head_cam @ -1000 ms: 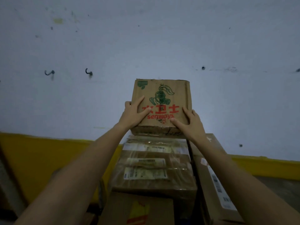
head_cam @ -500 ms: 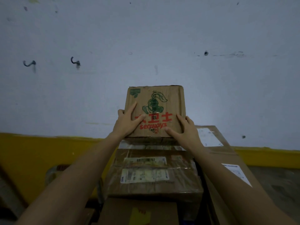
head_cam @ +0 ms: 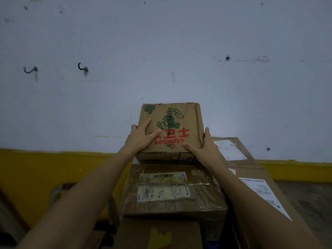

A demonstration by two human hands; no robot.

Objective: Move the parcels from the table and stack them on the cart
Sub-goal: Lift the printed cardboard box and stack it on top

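Observation:
A brown cardboard box printed "seaways" in red with a green emblem (head_cam: pixel 179 114) sits at the far end of a stack of parcels, on a parcel wrapped in clear tape with white labels (head_cam: pixel 170 193). My left hand (head_cam: pixel 142 137) grips the box's near left corner, thumb and index finger lying on its top. At the near right corner my right hand (head_cam: pixel 206 150) grips it, thumb on top and fingers along the right side. The cart itself is hidden under the stack.
A long brown box with white shipping labels (head_cam: pixel 251 177) lies along the right of the stack. Below the taped parcel is another box with a yellow sticker (head_cam: pixel 159 234). Close behind stands a pale wall with two hooks (head_cam: pixel 82 67) and a yellow lower band (head_cam: pixel 36 168).
The box has come down from its raised position and now rests on the taped parcel. My right hand has shifted out to the box's right edge.

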